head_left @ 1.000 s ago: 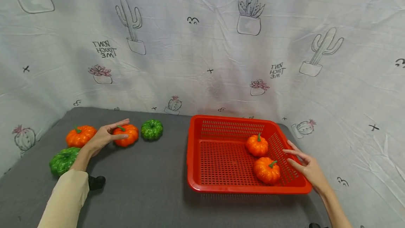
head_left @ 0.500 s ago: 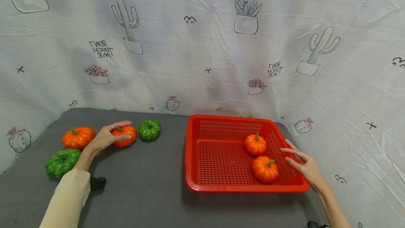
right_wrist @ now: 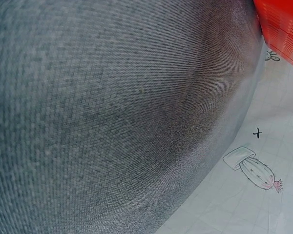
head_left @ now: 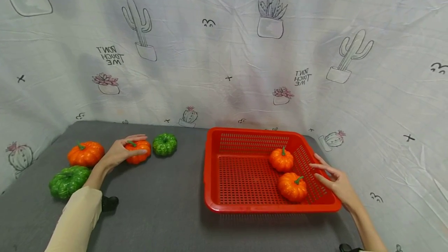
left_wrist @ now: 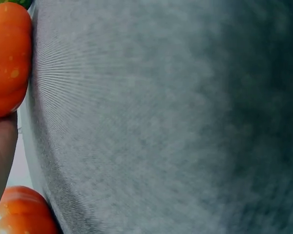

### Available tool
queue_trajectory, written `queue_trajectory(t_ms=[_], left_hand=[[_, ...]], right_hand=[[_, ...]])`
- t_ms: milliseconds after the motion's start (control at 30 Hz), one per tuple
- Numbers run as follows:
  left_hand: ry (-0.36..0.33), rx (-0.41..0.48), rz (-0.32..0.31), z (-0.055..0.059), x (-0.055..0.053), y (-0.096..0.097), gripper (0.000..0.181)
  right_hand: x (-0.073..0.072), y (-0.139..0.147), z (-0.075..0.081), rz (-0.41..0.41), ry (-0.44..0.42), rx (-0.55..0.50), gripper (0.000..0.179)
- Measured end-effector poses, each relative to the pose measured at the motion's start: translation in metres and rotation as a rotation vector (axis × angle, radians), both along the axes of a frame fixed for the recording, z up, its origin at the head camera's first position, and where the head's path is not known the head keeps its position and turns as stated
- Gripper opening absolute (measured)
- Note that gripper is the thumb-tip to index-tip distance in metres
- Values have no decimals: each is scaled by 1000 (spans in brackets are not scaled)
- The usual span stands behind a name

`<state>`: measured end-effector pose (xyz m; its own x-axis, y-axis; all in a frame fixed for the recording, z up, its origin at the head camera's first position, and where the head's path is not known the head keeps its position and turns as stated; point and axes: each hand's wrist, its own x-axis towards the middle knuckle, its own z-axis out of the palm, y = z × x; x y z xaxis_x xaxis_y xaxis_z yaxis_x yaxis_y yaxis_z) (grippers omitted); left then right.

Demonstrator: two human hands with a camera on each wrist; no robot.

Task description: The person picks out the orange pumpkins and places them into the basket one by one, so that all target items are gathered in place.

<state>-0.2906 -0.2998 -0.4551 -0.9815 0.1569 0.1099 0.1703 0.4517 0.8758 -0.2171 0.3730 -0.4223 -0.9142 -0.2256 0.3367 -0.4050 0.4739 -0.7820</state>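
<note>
My left hand [head_left: 120, 152] reaches over the grey table and grips a small orange pumpkin [head_left: 142, 155], thumb in front and fingers behind and over its top. In the left wrist view this orange pumpkin [left_wrist: 9, 61] meets the hand [left_wrist: 1, 151] at the left edge. Just right of it in the head view sits a dark green pumpkin [head_left: 165, 144]. My right hand [head_left: 341, 188] is at the right rim of a red plastic basket [head_left: 269, 208], fingers loosely extended over the edge. Two orange pumpkins, one farther back [head_left: 281, 160] and one nearer [head_left: 292, 188], lie inside the basket.
Behind my left wrist lie another orange pumpkin [head_left: 85, 154] and a larger green pumpkin [head_left: 69, 182]. A white cactus-print cloth [head_left: 217, 57] hangs behind the grey table [head_left: 164, 205] and down its right side.
The left hand has slid slightly right, its thumb and fingers reaching farther round the orange pumpkin. The right hand stays at the basket rim. The head view has shifted a little.
</note>
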Motion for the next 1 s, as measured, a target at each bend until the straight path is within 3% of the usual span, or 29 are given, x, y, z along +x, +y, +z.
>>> queue_trajectory(t_ms=[167, 467, 700, 867, 1000], left_hand=[[-34, 55, 20, -1, 3, -3, 64], [-25, 47, 102, 7, 7, -8, 63], [12, 58, 158, 25, 19, 2, 58], [22, 156, 152, 45, 30, 24, 53], [12, 260, 112, 59, 35, 46, 49]], right_hand=[[0, -1, -1, 29, 6, -22, 32], [1, -1, -2, 16, -8, -28, 32], [2, -1, -2, -6, -11, -16, 32], [1, 0, -3, -3, -9, -17, 32], [1, 0, -4, -3, -1, -8, 32]])
